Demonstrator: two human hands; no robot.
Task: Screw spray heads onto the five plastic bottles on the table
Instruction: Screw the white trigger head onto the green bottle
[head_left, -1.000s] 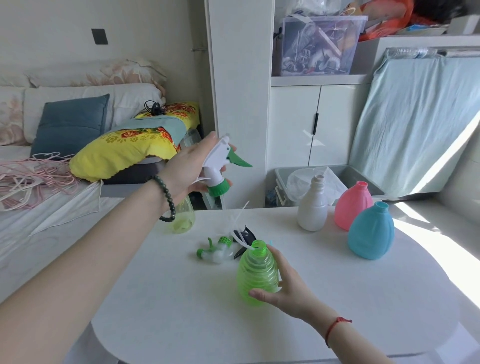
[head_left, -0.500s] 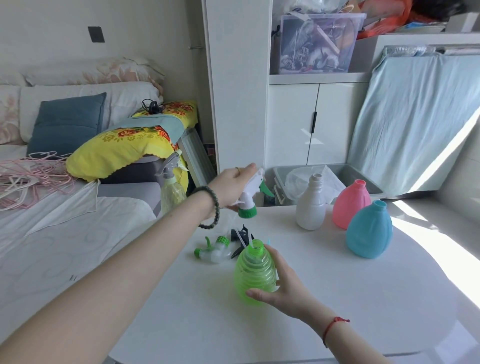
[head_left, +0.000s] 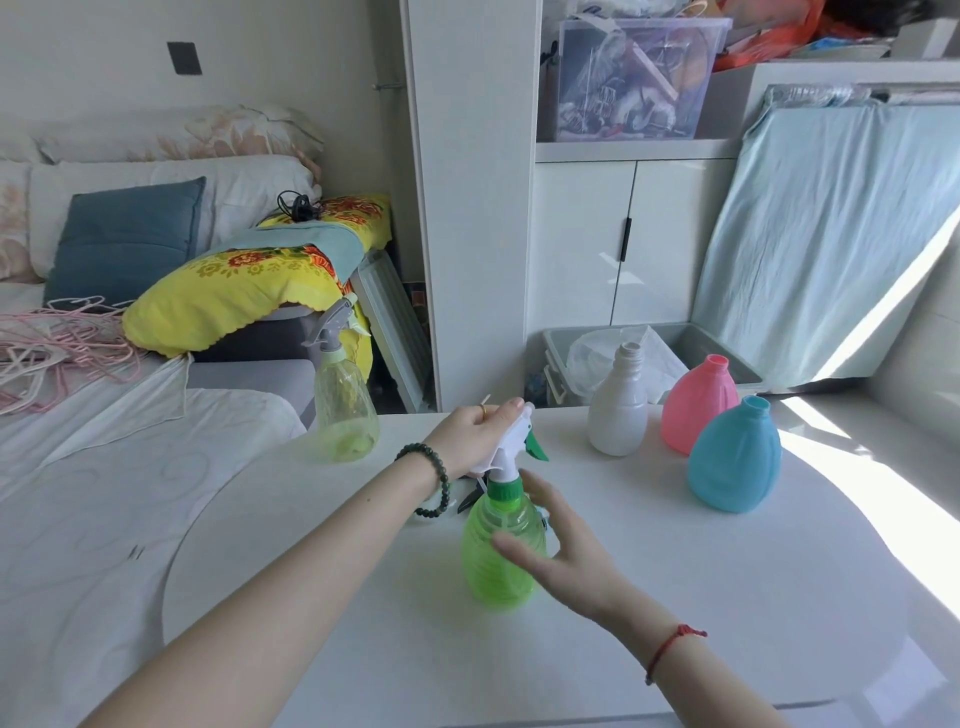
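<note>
Head view: the left hand (head_left: 475, 428), fingers curled round the spray head (head_left: 511, 448), has lowered it from mid-air onto the neck of the green bottle (head_left: 491, 571). Just below, the right hand (head_left: 563, 553) wraps its fingers round that bottle on the counter (head_left: 701, 597). Twisting probably comes next.

Left hand (head_left: 475, 431), forearm extended, has its fingers curled over the spray head (head_left: 508, 448). Right hand (head_left: 563, 553) holds the green bottle (head_left: 483, 571), thumb in front, spread fingers behind; grip apparently loose.
</note>
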